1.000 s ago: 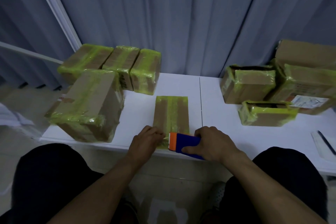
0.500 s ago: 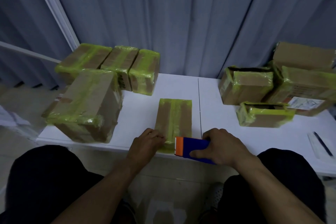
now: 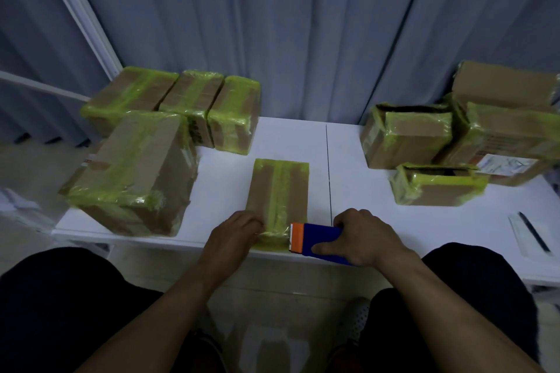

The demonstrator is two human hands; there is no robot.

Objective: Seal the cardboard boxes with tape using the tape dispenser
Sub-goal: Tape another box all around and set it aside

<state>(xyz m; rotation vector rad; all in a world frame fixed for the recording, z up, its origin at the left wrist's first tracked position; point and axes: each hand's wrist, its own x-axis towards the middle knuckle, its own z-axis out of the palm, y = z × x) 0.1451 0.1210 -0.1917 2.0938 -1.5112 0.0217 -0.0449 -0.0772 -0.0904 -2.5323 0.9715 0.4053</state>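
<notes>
Risk: box [image 3: 278, 188] at desk [image 3: 348, 166] near edge, left hand [image 3: 233, 233] holding its end, right hand [image 3: 363, 236] grip closed on tape dispenser [image 3: 318, 238]; hard yank tears tape [image 3: 274, 235] crooked or drags box off.

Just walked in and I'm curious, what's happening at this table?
A person is taping a cardboard box at the near edge of the table. The right hand grips the blue tape dispenser at the box's near end, while the left hand holds that end steady. Taped boxes sit left; open-topped boxes wait on the right.
</notes>
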